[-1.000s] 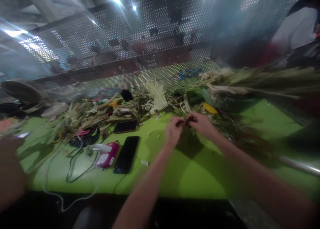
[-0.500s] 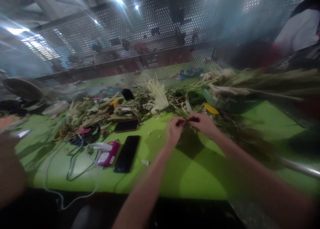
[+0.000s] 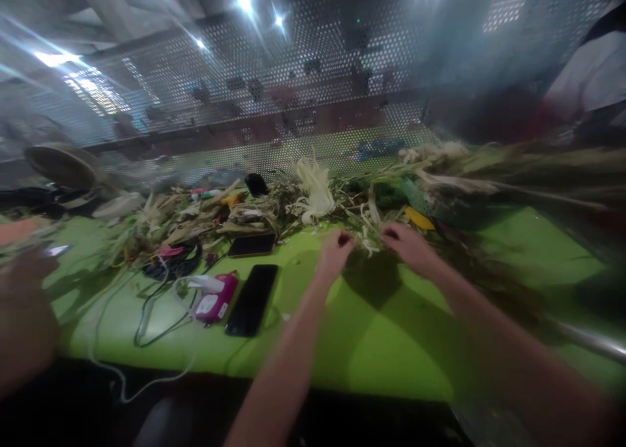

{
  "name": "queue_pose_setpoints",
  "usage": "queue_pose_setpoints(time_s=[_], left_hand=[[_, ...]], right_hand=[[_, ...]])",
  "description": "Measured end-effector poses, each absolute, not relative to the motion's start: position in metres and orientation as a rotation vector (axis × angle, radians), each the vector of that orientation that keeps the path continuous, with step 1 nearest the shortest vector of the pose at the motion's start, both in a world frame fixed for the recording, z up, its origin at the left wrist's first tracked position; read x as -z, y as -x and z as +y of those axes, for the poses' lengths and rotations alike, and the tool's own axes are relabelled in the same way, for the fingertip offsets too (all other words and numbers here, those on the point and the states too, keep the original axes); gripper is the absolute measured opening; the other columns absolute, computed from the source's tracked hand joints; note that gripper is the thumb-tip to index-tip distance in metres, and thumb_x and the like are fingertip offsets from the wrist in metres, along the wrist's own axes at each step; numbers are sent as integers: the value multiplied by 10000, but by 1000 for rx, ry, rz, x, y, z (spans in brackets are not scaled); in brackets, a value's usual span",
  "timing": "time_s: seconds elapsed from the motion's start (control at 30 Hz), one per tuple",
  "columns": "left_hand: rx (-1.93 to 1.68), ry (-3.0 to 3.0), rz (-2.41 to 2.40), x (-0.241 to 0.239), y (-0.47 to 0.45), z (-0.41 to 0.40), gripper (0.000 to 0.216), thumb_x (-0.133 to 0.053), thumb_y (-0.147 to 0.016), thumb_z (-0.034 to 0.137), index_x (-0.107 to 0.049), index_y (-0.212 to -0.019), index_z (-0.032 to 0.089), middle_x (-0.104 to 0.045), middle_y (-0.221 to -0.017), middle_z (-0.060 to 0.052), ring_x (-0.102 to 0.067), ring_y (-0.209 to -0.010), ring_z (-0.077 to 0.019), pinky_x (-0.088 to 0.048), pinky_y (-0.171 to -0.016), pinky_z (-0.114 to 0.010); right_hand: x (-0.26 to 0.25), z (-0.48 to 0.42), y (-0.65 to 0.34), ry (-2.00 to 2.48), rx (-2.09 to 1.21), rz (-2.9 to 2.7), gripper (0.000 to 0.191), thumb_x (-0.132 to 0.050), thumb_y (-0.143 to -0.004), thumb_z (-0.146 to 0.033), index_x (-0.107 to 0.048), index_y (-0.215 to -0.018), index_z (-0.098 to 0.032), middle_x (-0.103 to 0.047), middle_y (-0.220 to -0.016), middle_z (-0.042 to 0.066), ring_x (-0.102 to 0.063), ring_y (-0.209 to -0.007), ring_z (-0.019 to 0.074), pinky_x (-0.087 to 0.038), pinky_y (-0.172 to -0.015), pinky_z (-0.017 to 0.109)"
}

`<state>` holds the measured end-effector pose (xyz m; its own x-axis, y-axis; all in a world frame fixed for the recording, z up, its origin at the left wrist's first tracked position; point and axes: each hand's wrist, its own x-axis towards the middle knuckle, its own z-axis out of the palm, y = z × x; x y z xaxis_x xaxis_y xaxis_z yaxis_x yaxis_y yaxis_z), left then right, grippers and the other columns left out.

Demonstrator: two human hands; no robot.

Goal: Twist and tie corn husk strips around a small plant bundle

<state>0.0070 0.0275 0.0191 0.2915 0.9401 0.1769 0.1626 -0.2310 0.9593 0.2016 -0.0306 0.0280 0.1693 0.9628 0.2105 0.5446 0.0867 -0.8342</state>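
Note:
Over the green tabletop (image 3: 372, 349), my left hand (image 3: 335, 251) and my right hand (image 3: 411, 246) are held a short gap apart. The fingers of each are curled into a pinch. Whatever is in them is too small or hidden to make out. Pale, dry plant strips (image 3: 370, 240) lie in the gap between the hands. Just behind stands a tuft of light corn husk (image 3: 313, 189), fanned upward. A yellow object (image 3: 419, 218) lies beyond my right hand, beside a dark green container (image 3: 425, 196).
A long heap of dried husks (image 3: 205, 229) runs along the back, before a perforated metal screen (image 3: 293, 108). Two phones (image 3: 252, 300) and a magenta power adapter (image 3: 215, 298) with cables lie left. Another person's hand (image 3: 27, 317) is at far left; a white sleeve (image 3: 594, 72) shows upper right.
My hands, whose fingertips met before, have drawn apart, and pale strips now show between them. The whole view has shifted slightly. The other person's hand at left has risen slightly.

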Motion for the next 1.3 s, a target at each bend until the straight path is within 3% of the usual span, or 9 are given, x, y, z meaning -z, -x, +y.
queue_pose_setpoints(time_s=[0.17,0.43,0.6,0.73,0.9,1.13,1.3], left_hand=[[-1012,-1538,979,-18,-9,25,70,-644,-764,136,-584,-735,158,-566,-676,32,-512,-671,-107,-390,-678,-246],[-1018,-1440,952,-15,-14,20,103,-648,-735,101,-564,-712,156,-577,-690,25,-494,-680,-107,-373,-672,-250],[-1013,-1195,647,-23,-15,12,192,-689,-788,249,-515,-762,173,-666,-887,-33,-516,-693,-91,-405,-659,-239],[-982,-1258,626,-27,-14,12,283,-698,-807,366,-486,-768,183,-657,-828,-23,-465,-612,-79,-376,-592,-235],[-1059,-1461,815,-26,-13,17,192,-660,-835,289,-528,-753,176,-531,-642,34,-394,-550,-79,-307,-537,-237],[-1044,-1485,791,-27,-10,22,144,-654,-817,247,-539,-786,165,-605,-709,8,-485,-620,-91,-377,-600,-229],[-1050,-1533,731,-22,-14,22,185,-719,-731,173,-547,-799,162,-583,-713,18,-531,-670,-105,-425,-659,-240]], right_hand=[[-30,-32,-189,1358,-895,-1163,299,-720,-707,-466,-571,-751,-211,-539,-619,-39,-498,-557,116,-413,-546,245],[-18,-32,-180,1100,-1232,-837,288,-756,-726,-432,-573,-812,-226,-615,-716,8,-509,-540,128,-433,-483,267],[-25,-34,-176,1048,-1219,-779,285,-786,-697,-413,-578,-776,-234,-625,-800,19,-570,-619,145,-510,-568,296],[-29,-35,-174,1080,-1220,-883,321,-763,-714,-455,-547,-769,-224,-593,-745,3,-539,-581,131,-455,-518,270],[-26,-33,-173,1138,-1192,-992,319,-734,-734,-464,-534,-751,-216,-566,-644,-14,-531,-564,131,-433,-536,263],[-19,-31,-178,1245,-1119,-960,388,-774,-680,-517,-571,-786,-204,-594,-703,-10,-558,-608,122,-456,-555,242],[-25,-34,-180,1305,-1055,-969,425,-792,-653,-546,-570,-761,-200,-551,-610,-38,-503,-533,99,-434,-517,231]])
